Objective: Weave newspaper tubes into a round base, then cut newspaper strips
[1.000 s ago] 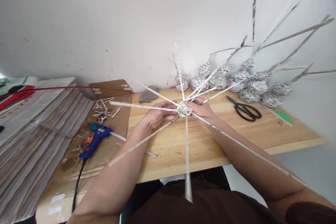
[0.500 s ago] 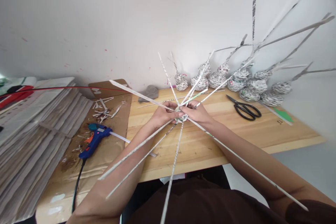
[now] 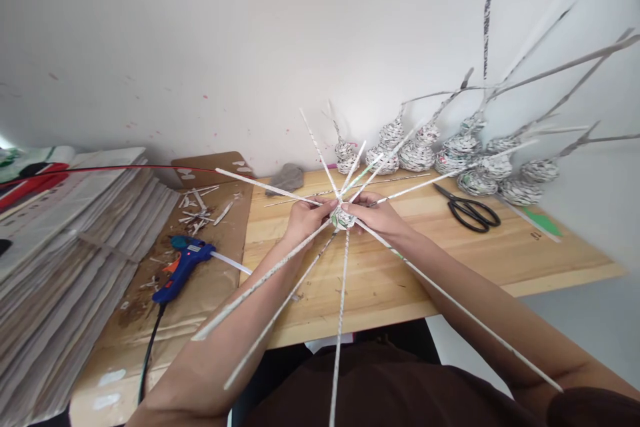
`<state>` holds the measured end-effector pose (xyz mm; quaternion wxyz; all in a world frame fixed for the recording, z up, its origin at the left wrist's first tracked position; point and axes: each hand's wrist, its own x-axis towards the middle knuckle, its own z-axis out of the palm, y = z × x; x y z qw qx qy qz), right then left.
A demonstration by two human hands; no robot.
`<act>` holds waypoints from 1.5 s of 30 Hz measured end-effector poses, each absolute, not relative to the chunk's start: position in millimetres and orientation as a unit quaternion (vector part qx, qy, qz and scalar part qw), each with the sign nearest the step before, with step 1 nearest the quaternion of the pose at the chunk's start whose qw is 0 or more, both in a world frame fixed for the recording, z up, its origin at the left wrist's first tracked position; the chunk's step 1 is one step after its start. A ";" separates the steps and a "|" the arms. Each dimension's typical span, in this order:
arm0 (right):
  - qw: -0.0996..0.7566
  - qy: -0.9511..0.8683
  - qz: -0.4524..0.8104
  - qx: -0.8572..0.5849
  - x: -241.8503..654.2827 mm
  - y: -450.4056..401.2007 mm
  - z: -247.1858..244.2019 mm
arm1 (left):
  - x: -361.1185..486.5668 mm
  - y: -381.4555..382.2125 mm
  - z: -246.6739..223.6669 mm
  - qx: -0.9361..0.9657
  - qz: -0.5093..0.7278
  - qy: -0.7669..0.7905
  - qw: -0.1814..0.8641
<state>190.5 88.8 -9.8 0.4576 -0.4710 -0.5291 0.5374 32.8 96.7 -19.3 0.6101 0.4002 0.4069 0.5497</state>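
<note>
Between my hands, above the wooden table, is a small woven paper base point(image 3: 343, 217) with rolled-paper spokes radiating outward on all sides. My left hand point(image 3: 309, 217) grips its left edge, the thumb lying on top near the middle. From the right, my right hand point(image 3: 374, 212) pinches the base, with its thumb on the weave and the other fingers partly hidden underneath. One long paper spoke point(image 3: 341, 307) runs straight down toward my body. Another spoke point(image 3: 450, 307) crosses over my right forearm. A short green-tinted strip point(image 3: 367, 170) sticks up from the centre.
Black scissors point(image 3: 470, 209) lie on the table point(image 3: 400, 293) at right. Several gourd-shaped woven paper pieces point(image 3: 417, 155) line the wall. On cardboard at left rests a blue glue gun point(image 3: 184, 267), beside paper scraps point(image 3: 197, 207) and a tall newspaper stack point(image 3: 75, 267).
The base has tilted and turned a little in my hands, so its spokes point at different angles. My left thumb has drawn back to the left, showing more of the weave.
</note>
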 end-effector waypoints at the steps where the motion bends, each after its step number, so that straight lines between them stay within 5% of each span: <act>1: 0.459 -0.529 0.529 -0.480 190.4 88.7 -9.6 | 32.5 97.4 -19.5 0.394 0.555 0.408 0.609; 20: 0.451 -0.636 0.379 -0.499 198.0 92.1 -12.5 | 28.2 96.3 -15.2 0.403 0.499 0.391 0.660; 33: 0.432 -0.627 0.396 -0.513 198.4 93.8 -17.1 | 26.8 95.8 -18.0 0.477 0.488 0.436 0.587; 41: 0.509 -0.514 0.547 -0.422 187.0 91.7 -19.0 | 32.5 92.8 -18.2 0.485 0.499 0.442 0.567; 45: 0.532 -0.519 0.496 -0.449 183.3 91.7 -23.5 | 34.6 91.9 -19.5 0.469 0.495 0.445 0.581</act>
